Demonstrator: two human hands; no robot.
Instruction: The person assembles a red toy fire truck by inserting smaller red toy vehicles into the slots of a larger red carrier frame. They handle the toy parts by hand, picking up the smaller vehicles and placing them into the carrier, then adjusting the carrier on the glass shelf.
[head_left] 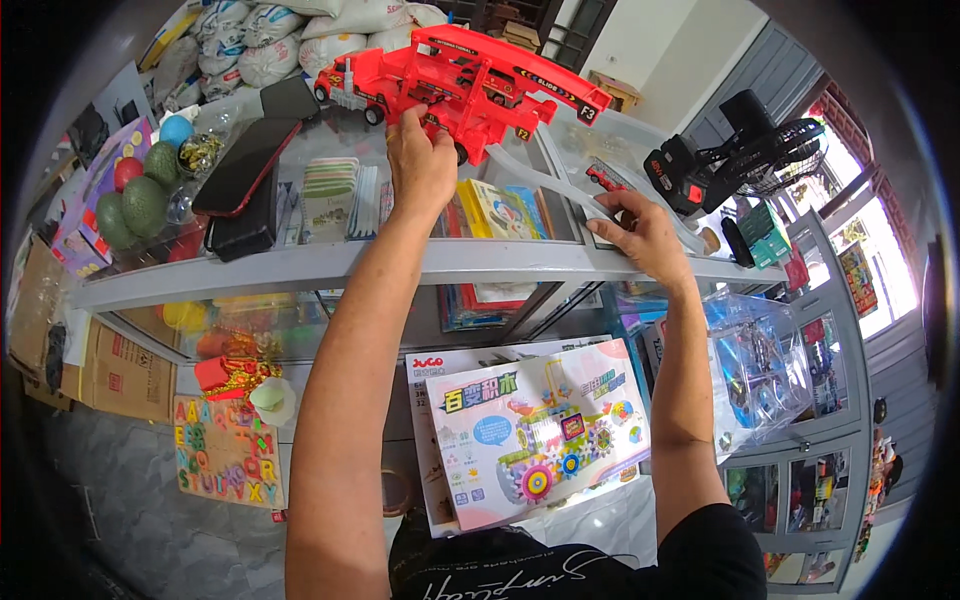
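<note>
A red toy car-carrier truck [480, 125] stands on the glass-topped counter [330, 264], its cab toward the left and its long upper deck sloping down to the right. My left hand [420, 165] grips the near side of its lower body, fingertips hidden among the red parts. From the truck's rear a pale translucent strip [545, 180] curves across the glass to the right. The thumb and fingers of my right hand [645, 235] pinch this strip near the counter's front edge. Just beyond those fingers lies a small red toy vehicle [607, 175].
A phone [245, 165] rests on a black case at the left, beside green egg-shaped objects [140, 205]. A black fan [750, 150] stands at the right. Below the counter are a toy-block box [540, 430], an alphabet puzzle board [228, 455] and clear plastic packaging [760, 365].
</note>
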